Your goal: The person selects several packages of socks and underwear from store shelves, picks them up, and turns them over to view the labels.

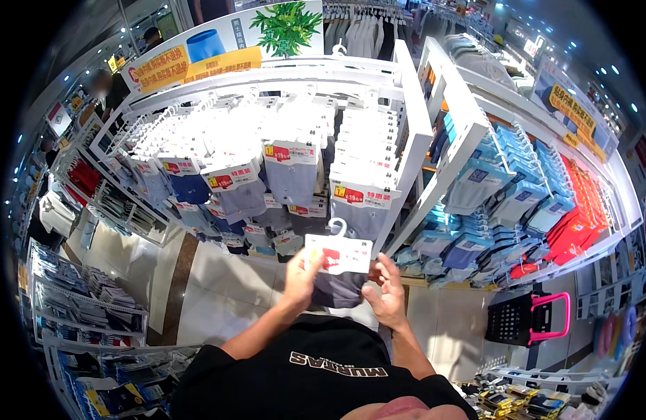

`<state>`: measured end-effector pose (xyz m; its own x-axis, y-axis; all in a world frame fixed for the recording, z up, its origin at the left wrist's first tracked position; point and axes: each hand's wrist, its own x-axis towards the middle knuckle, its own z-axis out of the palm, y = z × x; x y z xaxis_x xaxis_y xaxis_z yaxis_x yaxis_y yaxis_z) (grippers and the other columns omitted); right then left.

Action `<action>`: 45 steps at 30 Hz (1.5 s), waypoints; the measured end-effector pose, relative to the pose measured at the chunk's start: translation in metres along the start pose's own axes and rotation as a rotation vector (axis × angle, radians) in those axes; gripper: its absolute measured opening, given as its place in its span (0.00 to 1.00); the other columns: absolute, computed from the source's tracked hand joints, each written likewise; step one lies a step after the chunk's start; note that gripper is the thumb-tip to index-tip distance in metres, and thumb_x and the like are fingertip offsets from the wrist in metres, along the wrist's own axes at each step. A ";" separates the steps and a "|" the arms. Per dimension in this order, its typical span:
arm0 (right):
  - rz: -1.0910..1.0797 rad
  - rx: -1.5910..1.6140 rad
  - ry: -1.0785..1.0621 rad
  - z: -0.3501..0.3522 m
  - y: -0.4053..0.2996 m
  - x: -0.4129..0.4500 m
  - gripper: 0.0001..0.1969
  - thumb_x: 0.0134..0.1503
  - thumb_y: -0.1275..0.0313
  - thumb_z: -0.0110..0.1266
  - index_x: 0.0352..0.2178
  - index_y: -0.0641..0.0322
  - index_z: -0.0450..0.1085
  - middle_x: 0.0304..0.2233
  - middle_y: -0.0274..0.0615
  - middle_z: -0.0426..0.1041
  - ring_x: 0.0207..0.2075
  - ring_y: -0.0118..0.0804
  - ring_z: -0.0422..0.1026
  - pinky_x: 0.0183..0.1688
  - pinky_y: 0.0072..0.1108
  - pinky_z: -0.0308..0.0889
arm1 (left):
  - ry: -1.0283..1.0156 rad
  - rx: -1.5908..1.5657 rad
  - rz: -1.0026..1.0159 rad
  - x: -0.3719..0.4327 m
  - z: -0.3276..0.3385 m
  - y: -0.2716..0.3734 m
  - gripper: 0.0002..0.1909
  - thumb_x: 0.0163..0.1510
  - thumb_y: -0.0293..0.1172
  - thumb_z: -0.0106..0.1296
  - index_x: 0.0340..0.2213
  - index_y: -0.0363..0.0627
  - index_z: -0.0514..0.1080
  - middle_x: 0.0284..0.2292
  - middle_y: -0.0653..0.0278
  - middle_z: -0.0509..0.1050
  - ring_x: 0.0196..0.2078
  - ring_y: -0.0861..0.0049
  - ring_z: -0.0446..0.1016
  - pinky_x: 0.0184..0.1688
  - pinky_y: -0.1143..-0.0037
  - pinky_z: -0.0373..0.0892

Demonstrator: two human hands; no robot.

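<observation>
My left hand (300,278) pinches the left edge of a white hanger card (349,260) with a red price patch and a white plastic hook (337,227). Below the card hangs a dark grey folded garment (336,290), which looks like underwear. At its right side is my right hand (387,294), fingers apart and thumb close to the cloth; whether it touches is unclear. Just beyond my hands, a white display rack (413,142) carries rows of similar carded garments (288,176) in grey and blue. Bright light washes out the upper cards.
To the right, another rack holds light-blue packs (478,181) and red garments (580,210). A black shopping basket (512,318) with a pink handle stands on the tiled floor (228,283). Low bins of packaged goods (86,294) line the left. A person (110,92) is at far left.
</observation>
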<state>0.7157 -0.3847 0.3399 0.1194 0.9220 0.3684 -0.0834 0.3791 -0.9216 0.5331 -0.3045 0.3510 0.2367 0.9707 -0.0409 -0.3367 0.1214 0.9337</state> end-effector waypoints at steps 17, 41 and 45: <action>0.150 -0.265 0.313 -0.017 0.006 -0.015 0.13 0.52 0.70 0.58 0.37 0.67 0.71 0.34 0.39 0.74 0.37 0.27 0.70 0.42 0.19 0.64 | -0.348 0.042 -0.314 -0.021 0.012 -0.040 0.15 0.59 0.35 0.47 0.38 0.34 0.72 0.32 0.69 0.74 0.32 0.86 0.70 0.37 0.82 0.68; 0.413 0.328 0.620 -0.023 0.024 -0.031 0.14 0.61 0.67 0.46 0.42 0.67 0.69 0.38 0.36 0.73 0.40 0.25 0.69 0.46 0.18 0.63 | -0.379 -0.020 -0.393 -0.017 0.031 -0.039 0.11 0.59 0.35 0.48 0.35 0.39 0.71 0.28 0.73 0.71 0.29 0.90 0.66 0.34 0.84 0.63; 0.179 -0.052 0.480 -0.026 0.020 -0.035 0.20 0.64 0.64 0.40 0.39 0.73 0.71 0.39 0.43 0.74 0.42 0.31 0.70 0.48 0.23 0.63 | -0.247 0.100 -0.311 -0.013 0.018 -0.062 0.12 0.59 0.36 0.46 0.36 0.39 0.70 0.30 0.74 0.69 0.34 0.90 0.64 0.40 0.85 0.61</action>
<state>0.7360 -0.4118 0.3056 0.5497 0.8269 0.1185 -0.0958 0.2033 -0.9744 0.5672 -0.3287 0.3001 0.5291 0.8105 -0.2515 -0.1271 0.3687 0.9208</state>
